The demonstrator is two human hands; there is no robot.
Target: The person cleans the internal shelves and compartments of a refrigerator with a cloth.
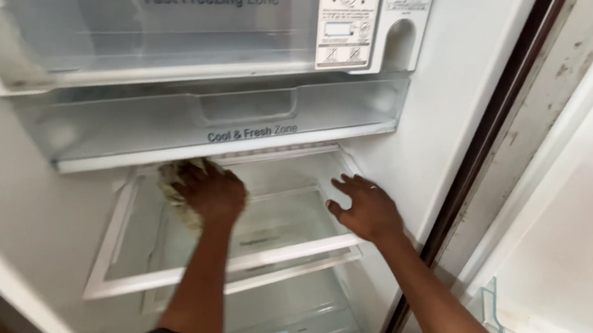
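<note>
**Wiping the back of the top glass shelf**

While we lean into the open fridge (447, 105), the head camera, our only view, shows both our arms reaching under the clear drawer (222, 119) that hangs below the freezer box (159, 29). Our left hand (212, 193) is closed down over a crumpled, pale speckled cloth (170, 180), pressing it against the rear left part of the glass shelf (280, 224), close under the drawer's front lip. Part of the cloth shows past the knuckles; the rest is hidden beneath the palm. Our right hand (367, 207) holds nothing: its fingers are spread apart and lie flat on the right side of the same shelf, near the inner wall, well apart from the cloth.

We judge the step in hand to be the wiping of this shelf, with the free hand steadying the pane. The next stroke calls for firm, even pressure, kept low enough to clear the drawer lip above, while the flat hand keeps the glass from sliding in its white frame (178, 274). A second shelf (286, 308) sits below, dim and partly hidden by our arms.
</note>
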